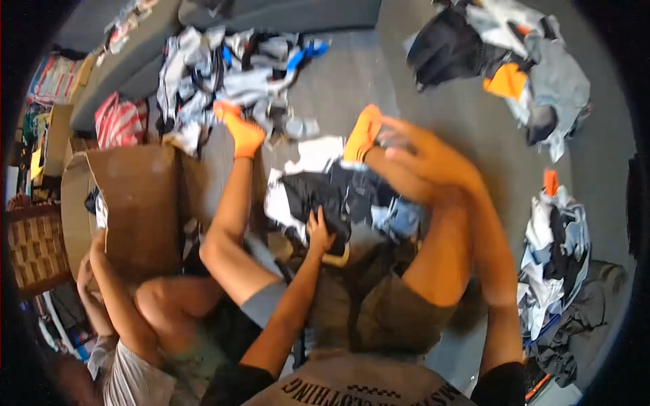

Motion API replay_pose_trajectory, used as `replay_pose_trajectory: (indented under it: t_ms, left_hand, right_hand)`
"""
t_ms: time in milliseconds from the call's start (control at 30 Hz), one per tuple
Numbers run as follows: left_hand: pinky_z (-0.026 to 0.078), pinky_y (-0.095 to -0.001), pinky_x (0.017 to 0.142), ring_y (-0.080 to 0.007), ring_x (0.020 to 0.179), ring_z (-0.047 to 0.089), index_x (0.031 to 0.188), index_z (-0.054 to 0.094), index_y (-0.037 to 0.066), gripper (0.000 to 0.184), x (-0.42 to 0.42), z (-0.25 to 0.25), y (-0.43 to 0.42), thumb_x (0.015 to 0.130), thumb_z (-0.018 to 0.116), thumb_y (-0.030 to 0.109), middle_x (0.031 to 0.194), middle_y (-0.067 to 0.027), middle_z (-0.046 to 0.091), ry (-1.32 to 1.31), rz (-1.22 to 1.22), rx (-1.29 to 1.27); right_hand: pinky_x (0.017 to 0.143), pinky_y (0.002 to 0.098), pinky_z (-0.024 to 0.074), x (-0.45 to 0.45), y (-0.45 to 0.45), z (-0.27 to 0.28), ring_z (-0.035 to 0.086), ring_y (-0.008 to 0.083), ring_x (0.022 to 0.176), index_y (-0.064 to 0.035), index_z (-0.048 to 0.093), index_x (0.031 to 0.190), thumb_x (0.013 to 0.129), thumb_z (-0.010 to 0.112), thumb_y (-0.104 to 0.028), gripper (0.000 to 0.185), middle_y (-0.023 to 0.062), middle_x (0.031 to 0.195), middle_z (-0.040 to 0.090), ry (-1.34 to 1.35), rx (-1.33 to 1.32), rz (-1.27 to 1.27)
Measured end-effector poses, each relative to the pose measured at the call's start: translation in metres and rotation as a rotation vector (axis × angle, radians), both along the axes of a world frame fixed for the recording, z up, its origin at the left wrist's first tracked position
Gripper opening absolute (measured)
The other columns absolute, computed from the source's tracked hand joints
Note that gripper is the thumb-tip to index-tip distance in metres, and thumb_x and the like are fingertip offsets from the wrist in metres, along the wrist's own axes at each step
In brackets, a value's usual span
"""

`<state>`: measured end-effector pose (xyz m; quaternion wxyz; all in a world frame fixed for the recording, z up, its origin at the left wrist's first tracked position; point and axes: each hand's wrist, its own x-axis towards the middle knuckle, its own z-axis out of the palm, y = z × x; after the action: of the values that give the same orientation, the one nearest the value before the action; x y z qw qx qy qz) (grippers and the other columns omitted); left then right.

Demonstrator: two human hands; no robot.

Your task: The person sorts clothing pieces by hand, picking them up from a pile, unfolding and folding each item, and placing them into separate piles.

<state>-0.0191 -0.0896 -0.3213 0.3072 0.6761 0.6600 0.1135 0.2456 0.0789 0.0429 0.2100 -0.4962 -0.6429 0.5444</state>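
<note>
My left hand (321,233) lies on a black garment (315,193) in the pile between my legs, its fingers stretched out over the cloth. Around that garment are white cloth (277,203) and a light blue denim piece (396,218). My right hand (426,159) is raised above my right shin near the orange sock (362,132). Slightly blurred, its fingers are apart, and I see nothing in them.
Heaps of clothes lie at the back (257,74), the far right (535,68) and the near right (555,250). To the left, another person reaches into a cardboard box (139,196). A red-and-white striped bag (120,122) stands behind it, beside a grey sofa (135,61).
</note>
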Motion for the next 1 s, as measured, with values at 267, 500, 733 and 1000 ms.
replay_pose_trajectory:
  t_ms: [267, 500, 733, 1000]
  left_hand:
    - [0.044, -0.0459, 0.061, -0.0433, 0.069, 0.055, 0.093, 0.045, 0.004, 0.025, 0.003, -0.061, 0.011, 0.071, 0.056, 0.006, 0.086, -0.0237, 0.059, -0.231, -0.179, -0.281]
    - [0.044, -0.0468, 0.06, -0.043, 0.07, 0.056, 0.092, 0.043, 0.003, 0.018, 0.067, 0.048, 0.047, 0.078, 0.051, 0.01, 0.077, -0.0201, 0.061, -0.244, -0.244, -0.164]
    - [0.042, -0.0333, 0.052, -0.0204, 0.056, 0.052, 0.09, 0.039, 0.008, 0.008, 0.059, 0.228, 0.05, 0.09, 0.045, 0.013, 0.067, -0.0082, 0.048, -0.726, -0.154, -0.193]
    - [0.041, -0.0237, 0.056, -0.0083, 0.06, 0.044, 0.091, 0.043, 0.009, 0.009, 0.023, 0.437, 0.091, 0.093, 0.046, 0.017, 0.078, -0.0002, 0.046, -0.801, -0.464, 0.046]
  right_hand:
    - [0.079, 0.0286, 0.0451, 0.01, 0.005, -0.042, 0.056, 0.0184, 0.087, -0.0016, 0.047, 0.123, 0.084, 0.053, -0.01, 0.04, 0.0124, 0.103, 0.059, -0.304, 0.106, 0.202]
    - [0.07, 0.0289, 0.046, 0.014, 0.003, -0.056, 0.057, 0.021, 0.076, -0.0021, 0.056, 0.111, 0.081, 0.054, -0.012, 0.032, 0.0117, 0.089, 0.062, -0.197, 0.217, 0.118]
    - [0.067, 0.0232, 0.0445, 0.022, 0.008, -0.039, 0.053, 0.0132, 0.074, 0.0002, 0.057, 0.109, 0.082, 0.056, -0.011, 0.029, 0.0089, 0.092, 0.062, -0.074, 0.118, 0.035]
    - [0.064, 0.0212, 0.0435, -0.008, -0.037, 0.073, 0.051, 0.0101, 0.07, -0.0018, 0.06, 0.104, 0.082, 0.058, -0.011, 0.024, 0.0048, 0.085, 0.061, 0.279, -0.118, 0.333]
